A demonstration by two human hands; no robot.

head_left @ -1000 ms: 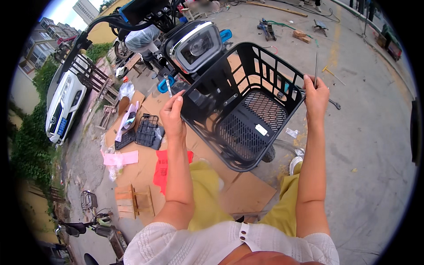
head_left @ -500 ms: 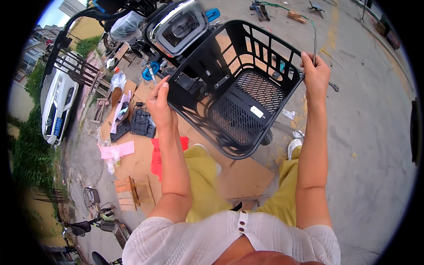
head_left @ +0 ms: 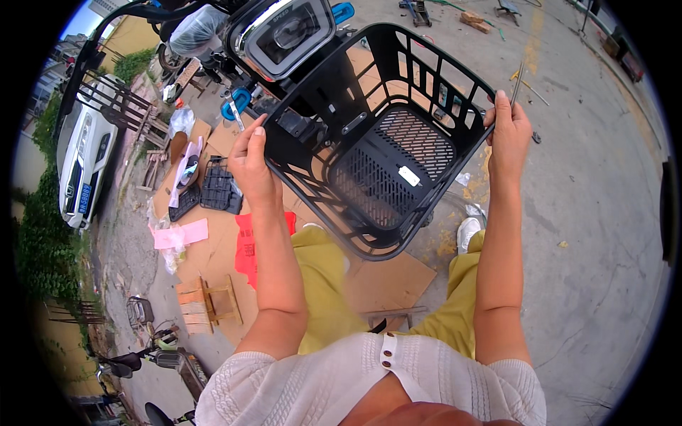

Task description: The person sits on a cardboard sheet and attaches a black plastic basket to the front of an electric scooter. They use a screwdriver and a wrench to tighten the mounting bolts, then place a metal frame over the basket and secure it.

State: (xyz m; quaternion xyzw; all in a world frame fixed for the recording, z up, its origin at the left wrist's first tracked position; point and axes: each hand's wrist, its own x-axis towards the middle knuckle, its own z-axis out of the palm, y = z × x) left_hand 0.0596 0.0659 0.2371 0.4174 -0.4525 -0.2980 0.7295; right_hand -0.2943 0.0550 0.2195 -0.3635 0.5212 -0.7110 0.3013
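Observation:
A black plastic basket (head_left: 381, 60) hangs tilted between my hands, in front of a vehicle's headlight (head_left: 288, 37). My left hand (head_left: 254, 167) grips its left rim, and an open-ended spanner (head_left: 234, 111) sticks up from the same fingers. On the opposite side, my right hand (head_left: 509, 138) closes on the right rim, with a thin metal rod (head_left: 518, 84) standing up from it; the rod's lower end is hidden in the hand. Inside the basket a small white label (head_left: 408, 176) lies on the slotted floor, and a slotted metal plate (head_left: 354, 123) sits against the wall beside the headlight.
Flattened cardboard (head_left: 391, 284) covers ground beneath me. To the left lie a black rack-like part (head_left: 222, 186), a red bag (head_left: 246, 248), pink sheet (head_left: 181, 233) and small wooden stool (head_left: 206, 305). A white car (head_left: 89, 153) stands farther left; a yellow-handled tool (head_left: 529, 85) lies right.
The basket and both hands have shifted slightly within the view, mostly leftward at the basket's near end. The rod in my right hand now leans more to the right. Both hands keep their hold.

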